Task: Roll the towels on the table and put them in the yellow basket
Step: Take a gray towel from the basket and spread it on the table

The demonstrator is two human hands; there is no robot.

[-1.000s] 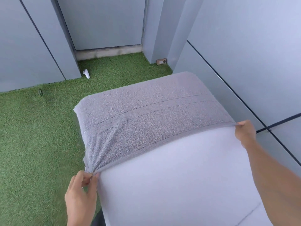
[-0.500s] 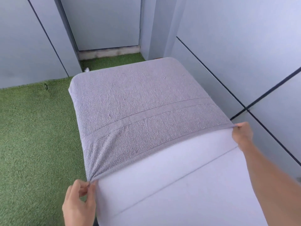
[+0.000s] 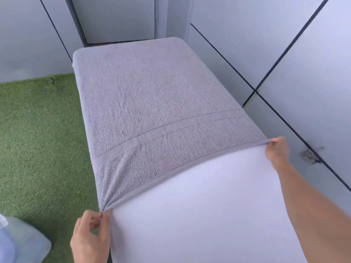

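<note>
1. Grey terry cloth covers the far part of the white table: one towel spread flat, reaching from the table's far edge down towards the person.
2. Its far end wraps over the table's far edge, and its left side hangs a little over the left edge.
3. A woven band crosses the towel from left to right, close to its near hem.
4. That near hem is lifted slightly and pulled taut between the two hands, curving across the tabletop from the left edge to the right edge.
5. At the table's left edge the left hand pinches the towel's near-left corner between thumb and fingertips; the cloth gathers into creases that fan out from the pinch.
6. At the table's right edge the right hand holds the near-right corner, fingers curled round the hem, forearm stretching back along the right side of the table.
7. Between the hands and nearer the person, the tabletop is bare white.
8. Green artificial turf covers the floor to the left of the table.
9. Pale grey wall panels with dark seams stand behind and to the right.
10. Something pale and blurred sits at the lower left corner of the view, on the turf; I cannot tell what it is.
</note>
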